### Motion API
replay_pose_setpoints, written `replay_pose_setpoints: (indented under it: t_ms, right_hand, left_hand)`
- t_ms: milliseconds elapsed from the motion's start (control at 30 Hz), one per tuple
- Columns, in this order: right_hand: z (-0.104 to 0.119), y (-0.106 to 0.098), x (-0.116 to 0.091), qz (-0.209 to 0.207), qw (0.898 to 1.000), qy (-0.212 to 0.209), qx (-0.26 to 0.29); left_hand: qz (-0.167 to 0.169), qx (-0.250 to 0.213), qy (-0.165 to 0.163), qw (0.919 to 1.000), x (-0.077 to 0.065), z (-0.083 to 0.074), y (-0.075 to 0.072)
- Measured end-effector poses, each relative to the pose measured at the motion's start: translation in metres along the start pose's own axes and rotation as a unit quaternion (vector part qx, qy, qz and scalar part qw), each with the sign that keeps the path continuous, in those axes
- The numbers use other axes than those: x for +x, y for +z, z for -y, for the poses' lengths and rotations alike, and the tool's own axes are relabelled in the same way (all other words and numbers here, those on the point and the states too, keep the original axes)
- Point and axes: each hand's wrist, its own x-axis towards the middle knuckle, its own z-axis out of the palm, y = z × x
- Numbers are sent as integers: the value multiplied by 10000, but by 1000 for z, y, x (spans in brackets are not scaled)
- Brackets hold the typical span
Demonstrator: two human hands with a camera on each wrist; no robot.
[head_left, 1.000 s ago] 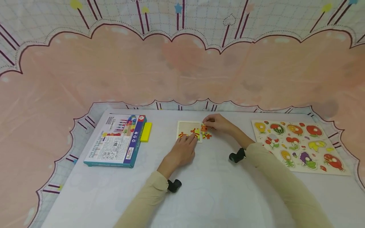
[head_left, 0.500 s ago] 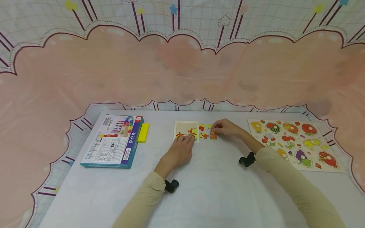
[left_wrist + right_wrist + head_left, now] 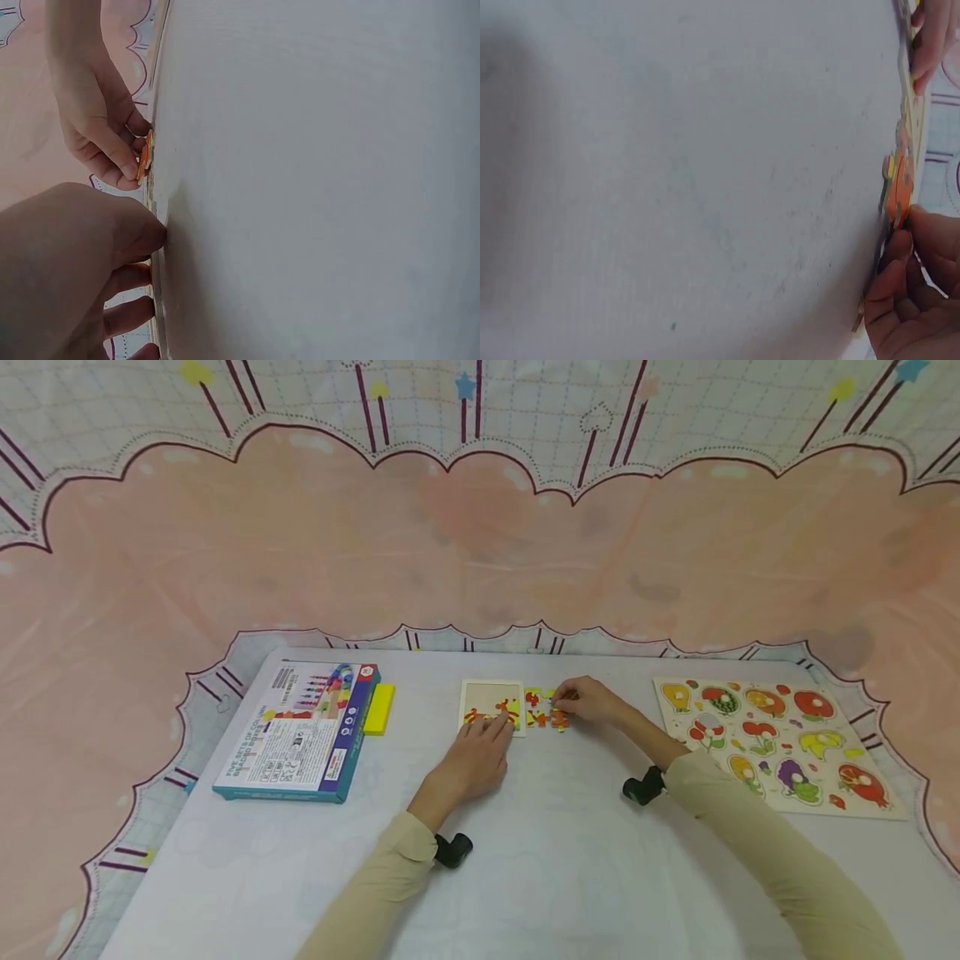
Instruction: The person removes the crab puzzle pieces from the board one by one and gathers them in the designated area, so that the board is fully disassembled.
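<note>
My left hand (image 3: 476, 758) rests with its fingers straight on the lower part of a small framed puzzle board (image 3: 491, 683). Red and yellow pieces lie inside that frame, partly under the fingers. Just right of the board, several loose red and yellow puzzle pieces (image 3: 537, 718) lie on the white table. At their right edge my right hand (image 3: 590, 700) pinches an orange puzzle piece (image 3: 145, 157) between thumb and fingers. In the right wrist view the orange piece shows at the fingertips, tilted up from the tabletop.
On the left lie a flat blue-edged box (image 3: 300, 735) and a yellow block (image 3: 380, 708) against its right side. A large fruit puzzle board (image 3: 780, 743) lies on the right, partly behind the right forearm. A patterned cloth (image 3: 480, 552) hangs behind the table.
My right hand has moved right from beside the frame with the orange piece, then slightly back left towards the other loose pieces. My left hand has stayed on the board.
</note>
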Motion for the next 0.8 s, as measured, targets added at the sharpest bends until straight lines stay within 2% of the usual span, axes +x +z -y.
replay_pose_setpoints:
  t_ms: [200,433,800]
  right_hand:
    - [5,7,-1,-291,9994,52,-205]
    - [7,16,-3,-560,9971,322,-399]
    - [16,20,-6,-838,9938,175,-705]
  left_hand:
    - [-13,-12,-14,10000,0,0,1]
    - [25,-51,35,10000,-1,-1,1]
    - [-18,-17,38,10000,2,1,-1]
